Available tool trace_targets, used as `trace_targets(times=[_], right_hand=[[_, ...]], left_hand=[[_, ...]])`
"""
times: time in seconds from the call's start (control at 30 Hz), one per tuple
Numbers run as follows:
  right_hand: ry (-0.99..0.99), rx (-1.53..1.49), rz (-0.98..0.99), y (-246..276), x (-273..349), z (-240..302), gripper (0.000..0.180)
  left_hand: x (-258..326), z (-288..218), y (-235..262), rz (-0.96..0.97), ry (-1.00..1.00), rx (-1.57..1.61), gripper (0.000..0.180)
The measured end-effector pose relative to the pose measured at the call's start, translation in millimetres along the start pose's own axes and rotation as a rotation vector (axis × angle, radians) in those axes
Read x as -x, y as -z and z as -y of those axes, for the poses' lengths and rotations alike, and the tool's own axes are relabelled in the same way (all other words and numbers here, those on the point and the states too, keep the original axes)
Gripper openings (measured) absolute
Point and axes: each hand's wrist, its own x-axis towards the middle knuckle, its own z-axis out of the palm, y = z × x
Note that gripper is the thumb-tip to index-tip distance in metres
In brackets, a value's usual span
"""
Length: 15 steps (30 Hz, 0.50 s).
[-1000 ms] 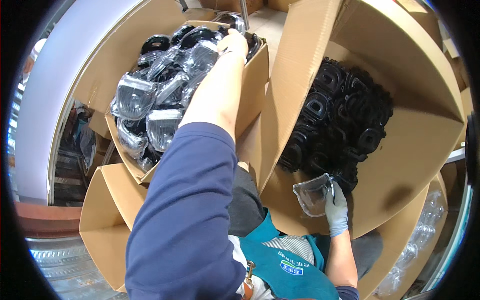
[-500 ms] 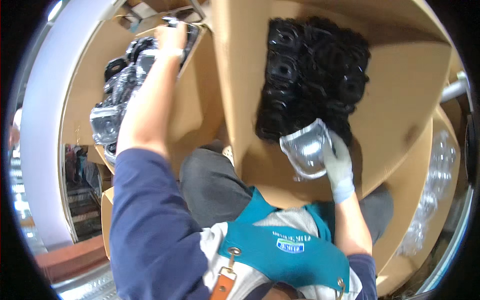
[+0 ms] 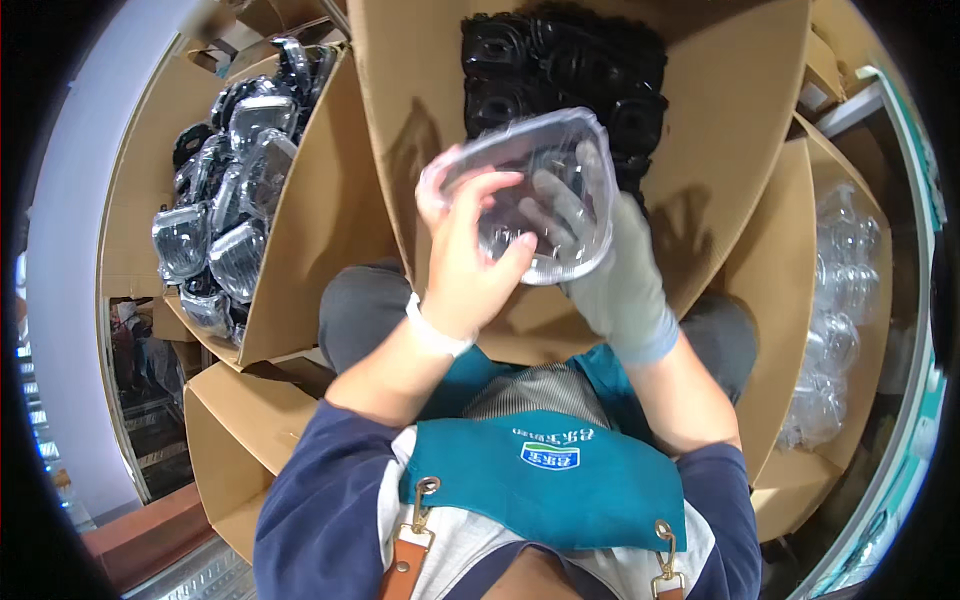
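Note:
A clear, rounded plastic container is held in front of me, above the large middle carton. My left hand, bare with a white band at the wrist, grips its left side, with the thumb and a finger curled over the near face. From the right, my right hand, in a pale glove, holds it from behind; the gloved fingers show through the clear plastic. Beyond the container, black moulded plastic trays stand stacked in rows inside the carton, partly hidden by my hands.
At the left, a carton holds a heap of clear and black plastic containers. Another carton on the right has clear rounded plastic pieces stacked in it. A lower open carton stands at my left, near a pale pillar.
My left hand has come back from the left carton to the container. My right hand has raised the container toward the middle. The view has shifted, and the cartons appear farther left.

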Motion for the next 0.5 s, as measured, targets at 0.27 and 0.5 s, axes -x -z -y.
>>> trace_targets(times=[0.27, 0.5], right_hand=[[0.182, -0.754, 0.296, 47.4, 27.5, 41.0, 0.083], [0.284, -0.371, 0.185, 68.9, 21.0, 82.9, 0.077]], left_hand=[[-64.1, -16.4, -55.7, 0.557, -0.197, 0.267, 0.064], [-65.2, 114.3, -151.9, -0.222, 0.415, 0.253, 0.031]])
